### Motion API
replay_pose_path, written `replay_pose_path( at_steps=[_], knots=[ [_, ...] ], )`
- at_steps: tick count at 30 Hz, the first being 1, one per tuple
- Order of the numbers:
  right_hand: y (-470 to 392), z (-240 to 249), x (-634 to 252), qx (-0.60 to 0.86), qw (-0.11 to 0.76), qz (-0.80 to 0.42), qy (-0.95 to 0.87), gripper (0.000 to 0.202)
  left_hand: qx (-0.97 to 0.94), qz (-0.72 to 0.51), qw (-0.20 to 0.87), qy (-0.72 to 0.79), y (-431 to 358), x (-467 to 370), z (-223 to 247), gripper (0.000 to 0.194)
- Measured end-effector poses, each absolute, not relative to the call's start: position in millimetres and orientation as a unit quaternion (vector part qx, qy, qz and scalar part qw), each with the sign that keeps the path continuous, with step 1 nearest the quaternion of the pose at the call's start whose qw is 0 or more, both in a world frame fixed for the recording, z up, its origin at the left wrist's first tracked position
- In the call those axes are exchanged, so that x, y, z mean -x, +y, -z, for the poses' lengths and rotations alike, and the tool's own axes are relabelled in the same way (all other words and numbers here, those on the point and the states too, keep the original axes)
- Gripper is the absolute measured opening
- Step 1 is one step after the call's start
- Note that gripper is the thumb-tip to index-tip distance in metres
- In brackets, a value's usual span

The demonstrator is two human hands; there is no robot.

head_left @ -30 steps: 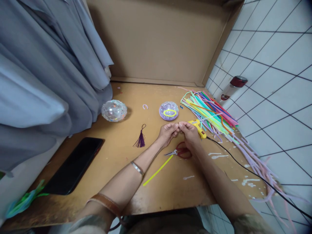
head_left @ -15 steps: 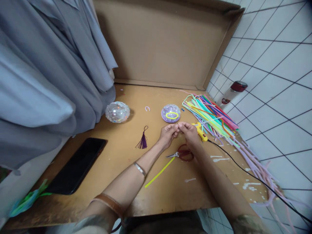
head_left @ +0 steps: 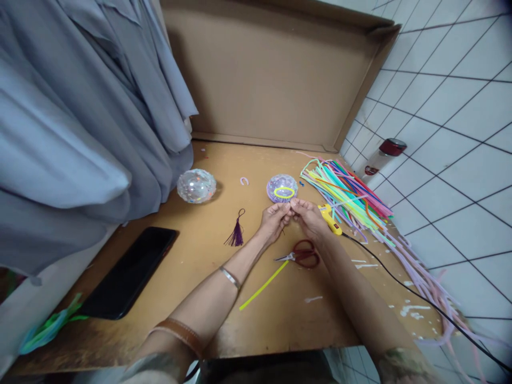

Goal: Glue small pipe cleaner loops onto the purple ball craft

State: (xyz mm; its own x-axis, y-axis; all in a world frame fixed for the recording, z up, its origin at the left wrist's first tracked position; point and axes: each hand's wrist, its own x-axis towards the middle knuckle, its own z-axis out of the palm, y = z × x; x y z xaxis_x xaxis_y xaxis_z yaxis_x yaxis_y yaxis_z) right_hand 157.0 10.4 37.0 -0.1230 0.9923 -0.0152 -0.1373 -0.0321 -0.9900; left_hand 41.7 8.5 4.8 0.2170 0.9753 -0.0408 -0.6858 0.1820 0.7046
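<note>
My left hand [head_left: 276, 220] and my right hand [head_left: 310, 216] meet fingertip to fingertip, both pinched closed. What they hold is too small or too hidden to name; a thin dark strand shows just below the fingers. Right behind them sits a clear ball with purple decoration [head_left: 273, 184], a yellow oval ring [head_left: 284, 193] on its front. Red-handled scissors [head_left: 304, 253] lie under my right wrist, their blades by the end of a yellow pipe cleaner [head_left: 262, 287]. A dark purple tassel [head_left: 237, 232] rests left of my left hand.
A yellow glue gun [head_left: 331, 220] with a black cord lies right of my hands, before a pile of coloured pipe cleaners [head_left: 348, 192]. A second clear ball [head_left: 196, 186], a pink curved piece [head_left: 244, 181] and a black phone [head_left: 130, 272] are leftward. A bottle [head_left: 382, 157] stands by the tiled wall.
The view has shifted slightly. Both hands stay pinched together in front of the purple ball, the fingers slightly rearranged, and the scissors' handles show more fully.
</note>
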Motion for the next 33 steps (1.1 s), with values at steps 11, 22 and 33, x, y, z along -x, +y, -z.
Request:
replay_pose_path(
  at_steps=[11, 22, 33],
  knots=[
    [13, -31, -154, 0.439, 0.52, -0.546, -0.488, 0.049, -0.299, -0.57, 0.719, 0.263, 10, -42, -2, 0.048],
    [25, -20, -163, 0.612, 0.512, -0.344, -0.495, 0.017, -0.381, -0.706, 0.44, 0.403, 24, -25, -2, 0.036],
    [31, -16, -147, 0.652, 0.484, -0.326, -0.484, 0.013, -0.466, -0.684, 0.338, 0.448, 47, -8, 11, 0.03]
  ],
)
